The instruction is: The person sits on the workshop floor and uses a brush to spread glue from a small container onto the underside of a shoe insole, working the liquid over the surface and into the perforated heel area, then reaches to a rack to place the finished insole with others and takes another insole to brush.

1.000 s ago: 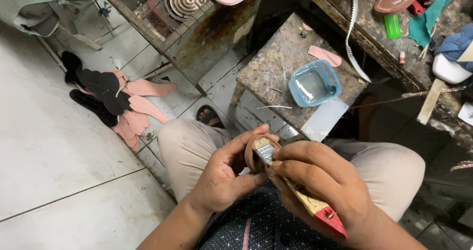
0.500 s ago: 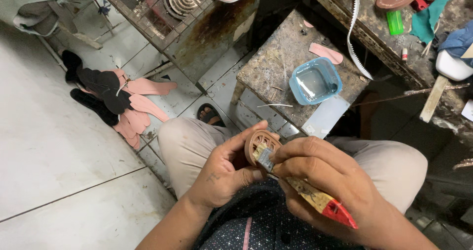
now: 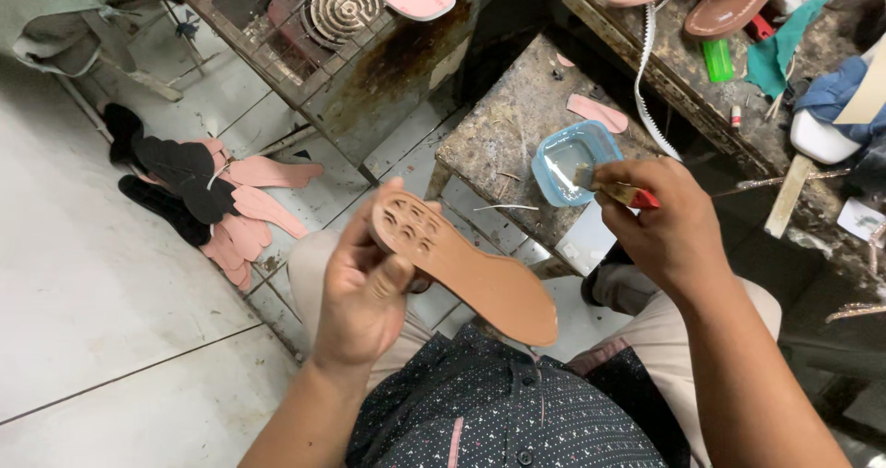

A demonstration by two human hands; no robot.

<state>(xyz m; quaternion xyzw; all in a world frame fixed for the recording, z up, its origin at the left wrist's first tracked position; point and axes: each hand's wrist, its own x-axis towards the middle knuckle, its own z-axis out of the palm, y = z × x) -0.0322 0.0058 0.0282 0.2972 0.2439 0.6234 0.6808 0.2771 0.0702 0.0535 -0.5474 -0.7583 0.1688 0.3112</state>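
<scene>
- My left hand (image 3: 365, 288) grips one tan shoe sole (image 3: 461, 265) by its heel end, fingers curled around the edge, thumb on the patterned cut-out face; I judge it is tilted up this way to keep that face open to the brush.
- My right hand (image 3: 660, 223) is closed around one small brush (image 3: 614, 189) with a red handle, bristle end dipped into the blue tub.
- One blue plastic tub (image 3: 572, 159) of clear liquid, probably glue, sits on the stone block (image 3: 517, 126) just ahead of my right hand, within easy reach for dipping.
- The sole is between my hands, above my lap, apart from the brush.
- Far left of my left hand, a pile of pink and black insole cut-outs (image 3: 208, 196) lies on the floor; they overlap, so I cannot count them.
- One pink scrap (image 3: 598, 113) lies beyond the tub.
</scene>
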